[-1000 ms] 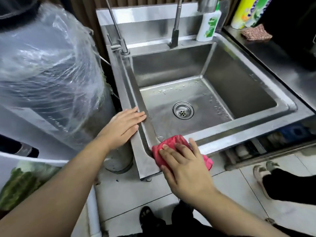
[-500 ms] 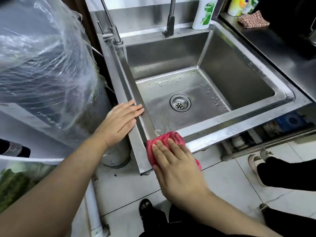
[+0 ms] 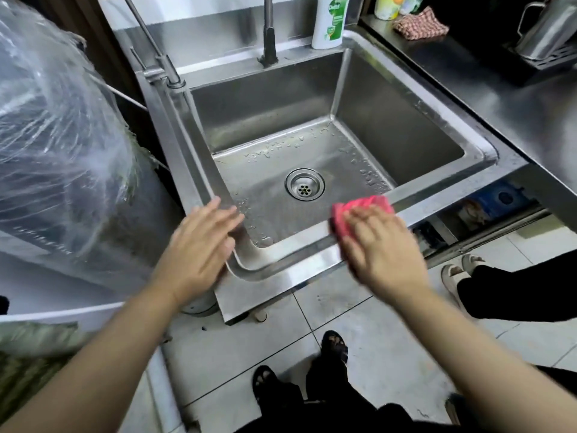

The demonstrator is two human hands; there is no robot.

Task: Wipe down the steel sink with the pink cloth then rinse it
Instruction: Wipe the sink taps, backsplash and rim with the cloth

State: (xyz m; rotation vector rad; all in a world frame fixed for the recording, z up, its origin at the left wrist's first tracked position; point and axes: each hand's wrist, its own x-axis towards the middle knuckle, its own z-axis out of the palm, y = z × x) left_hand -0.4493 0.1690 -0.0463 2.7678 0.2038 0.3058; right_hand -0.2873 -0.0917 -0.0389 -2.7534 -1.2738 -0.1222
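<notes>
Two hands work at a steel sink, seen from above. The right hand has straight fingers laid flat, grasping nothing, pressing the pink cloth onto the sink's front rim, right of the middle. The bunched cloth pokes out past the fingertips toward the basin. The left hand, blurred, also lies with fingers extended and unclenched over the front-left corner of the rim, bracing. Droplets dot the basin floor around the drain; a tap and a soap bottle stand on the back ledge. Because the cloth is only pinned under a flat palm on narrow, wet steel, a quick sideways stroke could probably slide it off the edge onto the tiled floor below.
</notes>
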